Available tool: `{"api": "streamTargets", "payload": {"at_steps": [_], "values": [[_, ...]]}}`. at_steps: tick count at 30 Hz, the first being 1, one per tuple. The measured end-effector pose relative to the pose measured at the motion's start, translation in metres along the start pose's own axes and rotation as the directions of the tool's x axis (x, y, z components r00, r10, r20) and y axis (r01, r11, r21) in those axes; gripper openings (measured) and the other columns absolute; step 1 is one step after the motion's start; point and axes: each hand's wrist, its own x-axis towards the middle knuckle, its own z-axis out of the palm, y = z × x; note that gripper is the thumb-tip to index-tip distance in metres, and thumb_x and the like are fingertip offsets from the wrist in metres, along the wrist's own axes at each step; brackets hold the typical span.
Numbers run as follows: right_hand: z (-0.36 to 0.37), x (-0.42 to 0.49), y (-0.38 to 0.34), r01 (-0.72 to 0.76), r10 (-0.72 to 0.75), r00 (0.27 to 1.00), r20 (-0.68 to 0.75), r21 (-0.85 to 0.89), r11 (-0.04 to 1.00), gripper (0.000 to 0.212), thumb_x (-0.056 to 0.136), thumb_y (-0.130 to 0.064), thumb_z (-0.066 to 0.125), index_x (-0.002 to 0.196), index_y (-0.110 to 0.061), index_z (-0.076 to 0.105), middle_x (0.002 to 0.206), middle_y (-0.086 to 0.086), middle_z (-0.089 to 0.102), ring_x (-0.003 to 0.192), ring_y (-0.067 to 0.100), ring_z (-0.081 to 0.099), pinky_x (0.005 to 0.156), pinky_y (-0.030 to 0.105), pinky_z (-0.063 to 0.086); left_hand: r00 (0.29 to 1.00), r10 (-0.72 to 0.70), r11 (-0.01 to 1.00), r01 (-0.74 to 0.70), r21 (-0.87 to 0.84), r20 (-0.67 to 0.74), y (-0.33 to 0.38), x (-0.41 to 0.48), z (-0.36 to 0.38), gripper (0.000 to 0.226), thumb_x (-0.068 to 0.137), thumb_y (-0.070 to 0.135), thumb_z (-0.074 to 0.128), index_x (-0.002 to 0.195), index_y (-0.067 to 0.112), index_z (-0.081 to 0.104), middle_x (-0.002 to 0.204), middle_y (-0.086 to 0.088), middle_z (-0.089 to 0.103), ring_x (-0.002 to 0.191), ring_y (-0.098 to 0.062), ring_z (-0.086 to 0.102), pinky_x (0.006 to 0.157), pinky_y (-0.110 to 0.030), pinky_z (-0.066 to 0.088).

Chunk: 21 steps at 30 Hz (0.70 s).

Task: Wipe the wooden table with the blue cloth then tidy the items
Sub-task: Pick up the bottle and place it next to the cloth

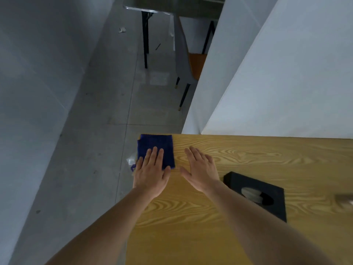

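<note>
The blue cloth [155,143], folded square, lies at the far left corner of the wooden table [248,155]. My left hand [151,170] rests flat on the cloth's near half, fingers straight and slightly apart, pressing it rather than gripping it. My right hand [201,170] lies flat and open on the bare wood just right of the cloth, holding nothing. A black tissue box [256,194] with white tissue showing in its oval opening stands on the table to the right of my right forearm.
The table's left edge drops to a grey concrete floor [95,131]. White partition walls [286,73] rise behind the table. A blurred pale object [344,200] sits at the right edge. A chair [191,69] and a dark table [152,8] stand farther back.
</note>
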Motion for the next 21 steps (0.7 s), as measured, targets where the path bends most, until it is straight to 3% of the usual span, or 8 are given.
{"api": "streamTargets", "payload": {"at_steps": [4, 7, 12, 14, 18, 21], "values": [[-0.024, -0.053, 0.028, -0.021, 0.021, 1.0, -0.013, 0.014, 1.0, 0.081, 0.097, -0.072, 0.031, 0.162, -0.024, 0.024, 0.169, 0.0, 0.031, 0.155, 0.022, 0.029, 0.123, 0.048, 0.026, 0.999, 0.031, 0.999, -0.031, 0.009, 0.035, 0.054, -0.036, -0.005, 0.075, 0.103, 0.06, 0.018, 0.167, 0.023, 0.003, 0.176, -0.003, 0.005, 0.162, -0.022, 0.005, 0.129, -0.047, 0.012], [-0.041, -0.098, 0.057, -0.031, 0.032, 0.999, -0.027, 0.032, 0.999, 0.078, 0.098, -0.068, 0.039, 0.16, -0.023, 0.028, 0.166, -0.001, 0.036, 0.152, 0.021, 0.033, 0.12, 0.046, 0.03, 0.999, 0.037, 0.999, -0.037, 0.003, 0.029, 0.1, -0.06, -0.008, 0.071, 0.105, 0.057, 0.028, 0.164, 0.019, 0.016, 0.171, -0.007, 0.026, 0.155, -0.026, 0.028, 0.123, -0.048, 0.031], [-0.064, -0.185, 0.117, -0.069, 0.073, 0.996, -0.056, 0.076, 0.995, 0.072, 0.098, -0.062, 0.047, 0.157, -0.022, 0.036, 0.158, -0.003, 0.046, 0.144, 0.021, 0.043, 0.116, 0.044, 0.034, 0.998, 0.051, 0.999, -0.051, 0.011, -0.038, 0.193, -0.104, -0.008, 0.054, 0.104, 0.053, 0.04, 0.145, 0.018, 0.046, 0.135, -0.003, 0.06, 0.117, -0.021, 0.061, 0.095, -0.041, 0.055], [-0.071, -0.221, 0.145, -0.097, 0.104, 0.993, -0.062, 0.104, 0.99, 0.068, 0.098, -0.058, 0.05, 0.155, -0.022, 0.039, 0.154, -0.004, 0.049, 0.138, 0.021, 0.048, 0.113, 0.043, 0.036, 0.994, 0.088, 0.996, -0.088, 0.012, -0.057, 0.233, -0.124, -0.005, 0.048, 0.103, 0.054, 0.041, 0.134, 0.019, 0.053, 0.118, 0.0, 0.063, 0.101, -0.019, 0.063, 0.086, -0.039, 0.058], [-0.081, -0.292, 0.204, -0.177, 0.183, 0.983, -0.032, 0.145, 0.973, 0.064, 0.099, -0.052, 0.053, 0.155, -0.024, 0.039, 0.152, -0.004, 0.049, 0.135, 0.022, 0.052, 0.114, 0.044, 0.036, 0.985, 0.163, 0.987, -0.163, 0.008, -0.061, 0.307, -0.163, 0.004, 0.042, 0.103, 0.054, 0.043, 0.126, 0.02, 0.055, 0.107, 0.003, 0.06, 0.088, -0.017, 0.061, 0.071, -0.035, 0.055], [-0.088, -0.344, 0.25, -0.241, 0.246, 0.969, -0.014, 0.162, 0.957, 0.063, 0.098, -0.048, 0.057, 0.154, -0.025, 0.039, 0.151, -0.003, 0.05, 0.135, 0.023, 0.052, 0.112, 0.043, 0.036, 0.975, 0.22, 0.975, -0.219, 0.025, -0.032, 0.36, -0.187, 0.012, 0.044, 0.103, 0.053, 0.044, 0.128, 0.019, 0.056, 0.108, 0.002, 0.065, 0.092, -0.02, 0.064, 0.076, -0.04, 0.054]]}}
